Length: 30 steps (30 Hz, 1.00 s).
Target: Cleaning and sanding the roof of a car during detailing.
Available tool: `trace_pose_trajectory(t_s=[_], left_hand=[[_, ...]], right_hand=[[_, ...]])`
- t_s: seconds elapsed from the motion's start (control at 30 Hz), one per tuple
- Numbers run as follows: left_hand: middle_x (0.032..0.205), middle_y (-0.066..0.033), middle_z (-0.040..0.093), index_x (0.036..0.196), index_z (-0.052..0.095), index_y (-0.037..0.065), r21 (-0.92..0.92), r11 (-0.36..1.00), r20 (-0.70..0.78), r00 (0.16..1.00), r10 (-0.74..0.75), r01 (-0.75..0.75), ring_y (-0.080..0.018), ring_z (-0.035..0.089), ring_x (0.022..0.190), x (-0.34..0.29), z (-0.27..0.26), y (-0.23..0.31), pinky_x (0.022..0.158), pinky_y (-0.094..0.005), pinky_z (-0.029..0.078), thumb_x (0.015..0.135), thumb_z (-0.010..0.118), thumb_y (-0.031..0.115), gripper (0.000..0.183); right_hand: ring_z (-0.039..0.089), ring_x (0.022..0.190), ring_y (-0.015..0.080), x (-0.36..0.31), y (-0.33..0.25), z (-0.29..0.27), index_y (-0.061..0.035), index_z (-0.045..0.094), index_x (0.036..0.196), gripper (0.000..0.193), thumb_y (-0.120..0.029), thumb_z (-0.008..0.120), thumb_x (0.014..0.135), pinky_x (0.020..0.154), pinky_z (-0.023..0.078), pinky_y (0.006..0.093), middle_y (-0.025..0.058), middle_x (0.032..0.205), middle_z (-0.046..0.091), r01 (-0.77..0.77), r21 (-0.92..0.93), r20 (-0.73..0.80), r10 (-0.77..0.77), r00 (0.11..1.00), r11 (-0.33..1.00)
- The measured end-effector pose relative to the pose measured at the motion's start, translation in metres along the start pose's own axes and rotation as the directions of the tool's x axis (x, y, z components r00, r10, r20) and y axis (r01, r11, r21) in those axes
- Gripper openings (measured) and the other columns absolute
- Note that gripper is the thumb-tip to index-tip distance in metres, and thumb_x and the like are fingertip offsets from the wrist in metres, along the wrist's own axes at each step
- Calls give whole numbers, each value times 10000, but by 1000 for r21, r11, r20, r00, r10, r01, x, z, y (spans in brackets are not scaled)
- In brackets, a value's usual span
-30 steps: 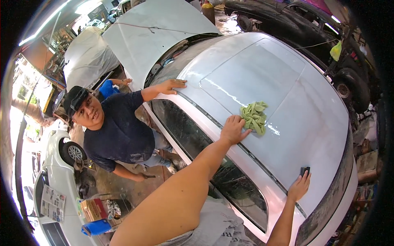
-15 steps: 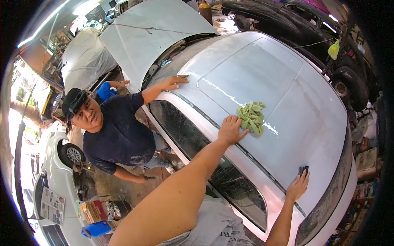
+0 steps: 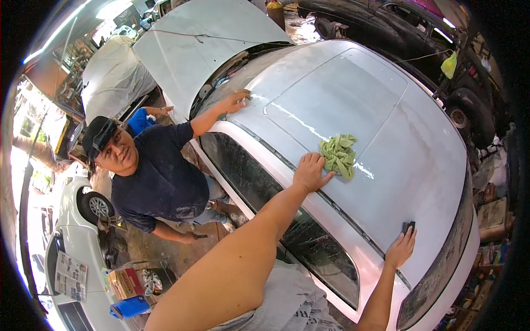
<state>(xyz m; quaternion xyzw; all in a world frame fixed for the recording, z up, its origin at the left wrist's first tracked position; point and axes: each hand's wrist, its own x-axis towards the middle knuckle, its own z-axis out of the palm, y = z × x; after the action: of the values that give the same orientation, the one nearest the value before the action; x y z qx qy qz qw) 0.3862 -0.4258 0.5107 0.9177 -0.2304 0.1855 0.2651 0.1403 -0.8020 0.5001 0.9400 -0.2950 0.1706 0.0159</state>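
My left hand (image 3: pixel 312 172) rests on the near edge of the car's grey roof (image 3: pixel 353 105), thumb spread from the fingers. It lies right beside a crumpled green cloth (image 3: pixel 338 154); whether the fingertips touch it I cannot tell. Farther right, toward the rear of the roof, my right hand (image 3: pixel 401 251) has its fingers against a small black block (image 3: pixel 408 227) on the surface. White streaks (image 3: pixel 298 120) of filler or paint run along the roof panel seam, on both sides of the cloth.
At my left stands another person (image 3: pixel 160 165) in a dark shirt and cap, one hand at the roof, the other on a dark tool (image 3: pixel 200 236). Beyond are the raised bonnet (image 3: pixel 210 38), a covered car (image 3: pixel 116 77), a white car (image 3: pixel 80 237) and a black vehicle (image 3: pixel 381 33).
The other person's hand on the roof has drawn back slightly and its fingers have curled. My hands, the cloth and the black block are almost where they were.
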Motion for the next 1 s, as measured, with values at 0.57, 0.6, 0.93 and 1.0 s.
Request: trace_pose_trajectory(t_s=[0.57,0.6,0.93,1.0], left_hand=[[1148,-163,574,1062,593,54,22,1000,-1,1000,-17,17,-377,526,1150,-10,6,3,1030,-490,420,865,751,477,493],[1159,-168,576,1077,598,50,28,999,-40,999,-23,24,-377,525,1155,-3,12,-9,1032,-491,419,872,744,485,503],[1172,-170,576,1093,610,31,48,997,64,996,-58,55,-374,520,1161,5,-1,2,1037,-487,413,887,723,491,516],[1162,-168,577,1084,612,29,60,997,47,998,-50,47,-374,523,1147,5,0,1,1028,-486,416,884,725,487,512]], right_hand=[[448,1440,334,8,-1,1,-142,481,1543,483,-246,494,1072,1167,359,471,132,1624,417,-26,20,-47,27,999,999],[443,1441,336,5,-6,6,-143,478,1545,484,-240,493,1071,1168,355,476,134,1625,413,-33,8,-15,33,999,999],[402,1466,331,1,-5,-3,-163,464,1556,490,-276,466,1080,1191,316,479,118,1634,399,-63,36,52,61,997,997],[403,1467,328,2,-6,-1,-169,459,1560,490,-281,460,1083,1191,316,477,113,1639,393,-47,48,34,46,998,998]])
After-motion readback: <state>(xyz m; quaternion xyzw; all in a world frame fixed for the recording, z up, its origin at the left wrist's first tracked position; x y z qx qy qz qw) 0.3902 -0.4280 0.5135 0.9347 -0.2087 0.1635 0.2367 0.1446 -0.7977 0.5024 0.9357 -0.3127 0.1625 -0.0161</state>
